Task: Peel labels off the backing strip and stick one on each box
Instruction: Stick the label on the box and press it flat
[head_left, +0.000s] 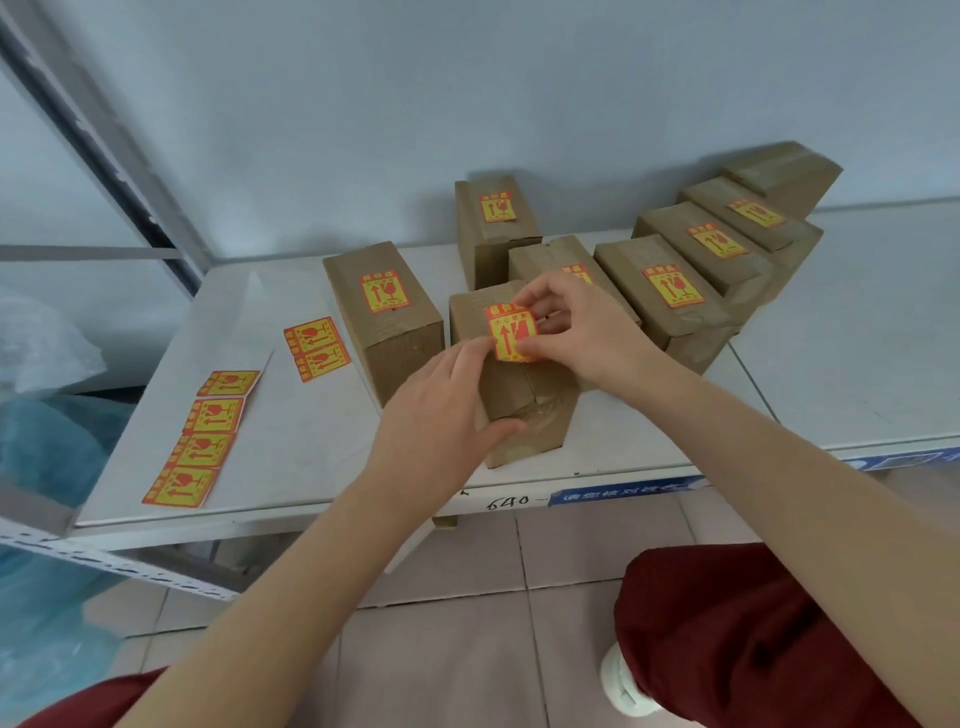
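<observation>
The right hand (582, 330) pinches a red-and-yellow label (506, 332) by its right edge, fingers curled, holding it at the top face of the nearest box (524, 415); the left hand (441, 410) grips that box, thumb across its front; labelled boxes (672, 288) stand behind; the backing strip (205, 439) lies at the left of the table (311, 441), carrying four labels (a shorter piece lies nearer the boxes).

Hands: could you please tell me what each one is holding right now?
Left hand: grips the front box.
Right hand: pinches a label at that box's top.
</observation>
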